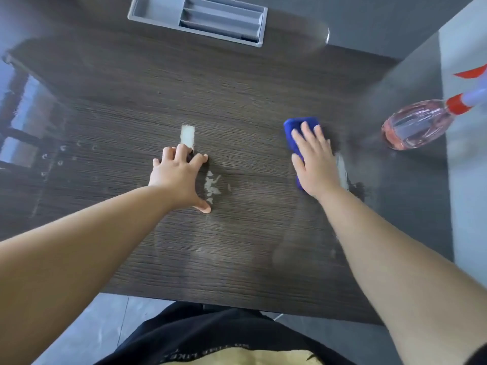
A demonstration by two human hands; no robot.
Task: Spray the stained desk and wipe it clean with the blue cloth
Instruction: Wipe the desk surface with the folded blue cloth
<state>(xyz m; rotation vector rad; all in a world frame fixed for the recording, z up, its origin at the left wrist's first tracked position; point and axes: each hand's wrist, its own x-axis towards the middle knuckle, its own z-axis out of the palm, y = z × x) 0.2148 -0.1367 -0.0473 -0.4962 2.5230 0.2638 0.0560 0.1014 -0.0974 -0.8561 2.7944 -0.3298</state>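
Droplet marks dot the far left of the dark wood-grain desk, small curved rings that look like spray not yet wiped.

Moving right, the left grip is released and holds nothing. Its fingers are spread and arched, with the tips and thumb pressed on bare desk, apparently to brace. Just beyond the fingertips lies a pale rectangular patch. Just right of the hand, between forefinger and thumb, a flaky white stain sits untouched. Nearer the front edge a faint damp smear suggests that part has had a pass.

Further right, the blue cloth lies folded flat on the desk under the right grip. The straight fingers press down on it without curling round it, and cloth shows past the fingertips and along the hand's left side. Against the hand's right side runs a grey streak, ending in a dark blotch by the wrist.

At the far right the spray bottle of pink liquid is set down, well apart from both hands.

Spraying looks finished and wiping is under way on the right. The streak, the blotch, the white stain, the pale patch and the left-hand droplets are all left to do, so the job seems less than half done.
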